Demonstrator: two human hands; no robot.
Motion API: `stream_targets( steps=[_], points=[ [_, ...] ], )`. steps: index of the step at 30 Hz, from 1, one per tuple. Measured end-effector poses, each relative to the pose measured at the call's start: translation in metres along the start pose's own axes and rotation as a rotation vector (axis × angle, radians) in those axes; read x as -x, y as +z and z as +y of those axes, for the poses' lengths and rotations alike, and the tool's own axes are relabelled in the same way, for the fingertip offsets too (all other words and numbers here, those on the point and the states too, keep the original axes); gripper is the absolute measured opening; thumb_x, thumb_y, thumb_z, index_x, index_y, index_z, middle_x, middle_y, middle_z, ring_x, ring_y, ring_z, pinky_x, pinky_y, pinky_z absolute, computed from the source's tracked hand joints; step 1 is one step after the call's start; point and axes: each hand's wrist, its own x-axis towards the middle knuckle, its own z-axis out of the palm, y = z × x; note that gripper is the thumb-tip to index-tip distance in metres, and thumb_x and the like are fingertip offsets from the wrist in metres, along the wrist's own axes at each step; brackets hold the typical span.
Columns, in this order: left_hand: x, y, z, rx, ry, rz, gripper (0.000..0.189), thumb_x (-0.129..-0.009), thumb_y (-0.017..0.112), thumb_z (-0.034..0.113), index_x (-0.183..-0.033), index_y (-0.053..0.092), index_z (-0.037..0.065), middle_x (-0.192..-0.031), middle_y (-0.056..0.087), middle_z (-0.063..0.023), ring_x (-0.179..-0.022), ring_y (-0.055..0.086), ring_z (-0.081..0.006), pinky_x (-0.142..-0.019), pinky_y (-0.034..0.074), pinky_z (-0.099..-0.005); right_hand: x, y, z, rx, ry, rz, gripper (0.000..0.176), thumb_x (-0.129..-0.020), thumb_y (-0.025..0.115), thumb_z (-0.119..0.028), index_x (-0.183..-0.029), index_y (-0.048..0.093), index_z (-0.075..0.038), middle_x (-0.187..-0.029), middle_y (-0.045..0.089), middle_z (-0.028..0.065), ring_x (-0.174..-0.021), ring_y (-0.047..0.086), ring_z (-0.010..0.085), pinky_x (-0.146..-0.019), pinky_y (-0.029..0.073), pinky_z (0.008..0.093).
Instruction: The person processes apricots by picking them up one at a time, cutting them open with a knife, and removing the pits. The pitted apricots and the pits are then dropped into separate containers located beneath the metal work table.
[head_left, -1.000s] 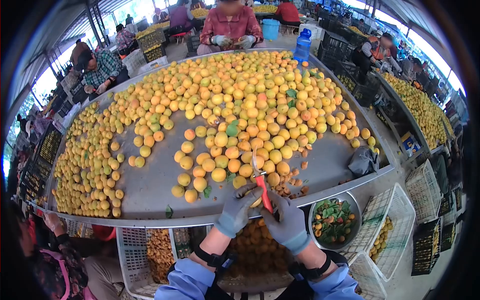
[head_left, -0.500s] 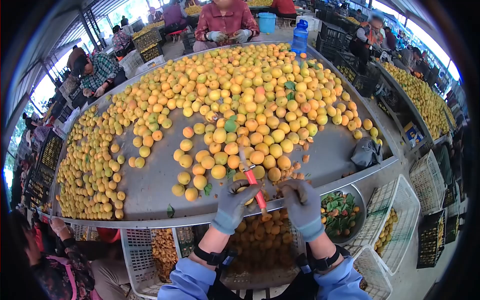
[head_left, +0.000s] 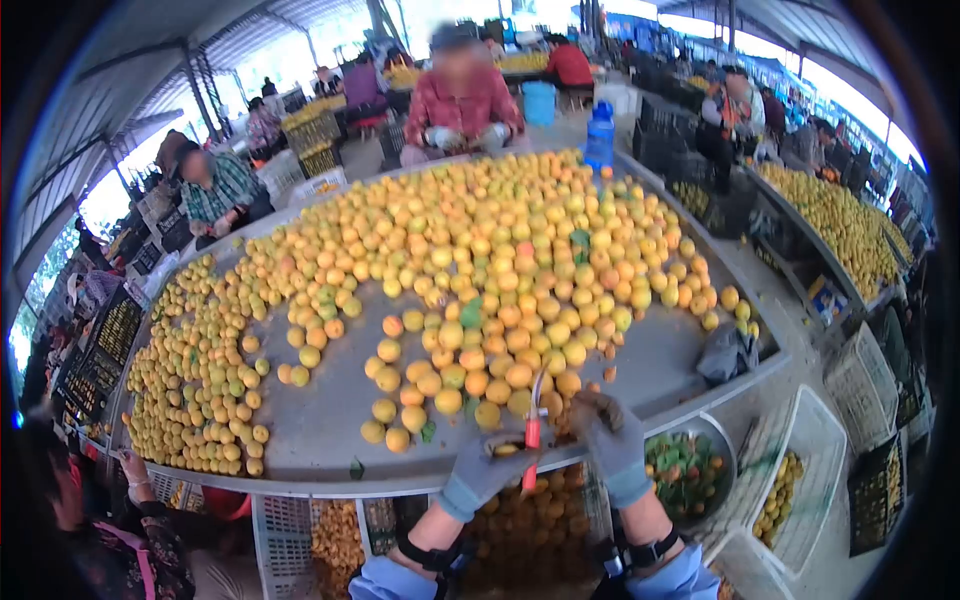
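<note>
My left hand [head_left: 487, 470], in a grey glove, is closed on a knife with a red handle [head_left: 532, 450] and a thin curved blade pointing up and away. Something small and dark shows at its fingertips; I cannot make out what. Beside it, my right hand [head_left: 612, 445], also gloved, has its fingers curled together; what they hold, if anything, is hidden. Both hands are over the near edge of a metal table [head_left: 330, 400]. Just beyond them lies a large heap of yellow-orange apricots [head_left: 500, 290], with a few green leaves among the fruit.
Below the edge stand a crate [head_left: 280, 540] of split fruit pieces and a container of apricots [head_left: 530, 525]. To the right are a metal bowl [head_left: 728, 455] with leaves, white crates [head_left: 815, 470] and a dark bag [head_left: 727, 350]. A blue bottle [head_left: 600, 140] and a co-worker [head_left: 465, 105] are at the far side.
The view has tilted up, so the table and hands sit lower. The knife has swung from slanted to nearly upright in my left hand.
</note>
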Motion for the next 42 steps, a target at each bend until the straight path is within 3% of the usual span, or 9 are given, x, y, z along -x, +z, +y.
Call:
stream_targets(
  steps=[6, 11, 15, 23, 26, 27, 32, 34, 42],
  points=[
    [-0.003, 0.007, -0.006, -0.103, -0.027, -0.051, 0.025, -0.090, 0.074, 0.016, -0.108, 0.071, -0.001, -0.069, 0.061, 0.0015, -0.059, 0.053, -0.0024, -0.049, 0.038, -0.0201, 0.008, -0.004, 0.005, 0.074, 0.088, -0.085, 0.014, -0.092, 0.068, -0.007, -0.102, 0.068, 0.002, -0.084, 0.067, 0.0054, -0.077, 0.061, 0.0087, -0.069, 0.051, 0.0251],
    [-0.007, 0.010, -0.010, -0.396, 0.112, 0.037, 0.024, -0.085, 0.076, 0.016, -0.103, 0.072, 0.001, -0.073, 0.067, -0.0064, -0.063, 0.063, -0.0151, -0.059, 0.049, -0.0288, 0.008, 0.005, -0.003, 0.265, -0.081, 0.004, 0.013, -0.088, 0.071, -0.007, -0.098, 0.069, 0.001, -0.080, 0.068, 0.0071, -0.072, 0.065, 0.0152, -0.068, 0.052, 0.0275],
    [-0.007, 0.016, -0.014, -0.539, 0.298, 0.098, 0.023, -0.085, 0.074, 0.013, -0.102, 0.072, -0.002, -0.078, 0.069, -0.0068, -0.067, 0.062, -0.0105, -0.063, 0.050, -0.0257, 0.011, 0.007, -0.002, 0.303, -0.099, -0.074, 0.019, -0.086, 0.075, -0.016, -0.096, 0.070, 0.000, -0.082, 0.069, 0.0096, -0.071, 0.067, 0.0191, -0.066, 0.052, 0.0301],
    [-0.001, 0.024, -0.012, -0.619, 0.329, 0.085, 0.026, -0.083, 0.077, 0.020, -0.100, 0.072, 0.002, -0.092, 0.072, -0.0175, -0.079, 0.072, -0.0290, -0.071, 0.056, -0.0350, 0.025, 0.016, -0.010, 0.598, -0.113, -0.128, 0.030, -0.085, 0.076, -0.029, -0.088, 0.068, 0.000, -0.076, 0.066, 0.0162, -0.069, 0.066, 0.0328, -0.062, 0.051, 0.0391],
    [-0.005, 0.018, -0.006, -0.598, 0.487, 0.081, 0.026, -0.086, 0.076, 0.022, -0.100, 0.072, 0.001, -0.090, 0.073, -0.0155, -0.077, 0.071, -0.0262, -0.070, 0.055, -0.0346, 0.023, 0.009, 0.011, 0.517, -0.244, -0.052, 0.023, -0.086, 0.075, -0.021, -0.087, 0.064, -0.001, -0.072, 0.063, 0.0145, -0.066, 0.064, 0.0304, -0.059, 0.049, 0.0385],
    [-0.003, 0.017, -0.003, -0.324, 0.219, 0.074, 0.027, -0.091, 0.074, 0.024, -0.100, 0.072, -0.001, -0.087, 0.074, -0.0101, -0.076, 0.070, -0.0201, -0.070, 0.055, -0.0321, 0.021, 0.010, 0.006, 0.427, -0.203, -0.057, 0.021, -0.086, 0.075, -0.019, -0.088, 0.063, -0.001, -0.072, 0.062, 0.0132, -0.064, 0.063, 0.0281, -0.058, 0.048, 0.0371],
    [-0.008, 0.002, -0.006, -0.086, 0.077, 0.173, 0.021, -0.097, 0.064, 0.012, -0.105, 0.070, -0.007, -0.091, 0.071, -0.0084, -0.082, 0.065, -0.0100, -0.072, 0.051, -0.0238, 0.019, 0.006, -0.005, 0.221, -0.141, -0.062, 0.021, -0.084, 0.077, -0.016, -0.091, 0.061, -0.002, -0.072, 0.061, 0.0101, -0.062, 0.059, 0.0216, -0.060, 0.048, 0.0328],
    [-0.012, 0.005, -0.011, -0.246, 0.322, 0.277, 0.020, -0.095, 0.065, 0.009, -0.106, 0.070, -0.007, -0.091, 0.072, -0.0088, -0.082, 0.066, -0.0114, -0.075, 0.052, -0.0245, 0.020, 0.005, -0.018, 0.386, -0.111, -0.072, 0.024, -0.083, 0.078, -0.016, -0.092, 0.061, -0.002, -0.074, 0.061, 0.0112, -0.065, 0.060, 0.0242, -0.062, 0.048, 0.0333],
    [-0.014, 0.005, -0.007, -0.064, 0.117, 0.227, 0.020, -0.094, 0.068, 0.011, -0.108, 0.071, -0.001, -0.102, 0.070, -0.0045, -0.089, 0.063, -0.0077, -0.078, 0.051, -0.0232, 0.021, 0.012, -0.011, 0.653, -0.370, -0.089, 0.029, -0.078, 0.082, -0.023, -0.094, 0.064, -0.007, -0.084, 0.064, 0.0126, -0.071, 0.065, 0.0328, -0.060, 0.051, 0.0398]
  ],
)
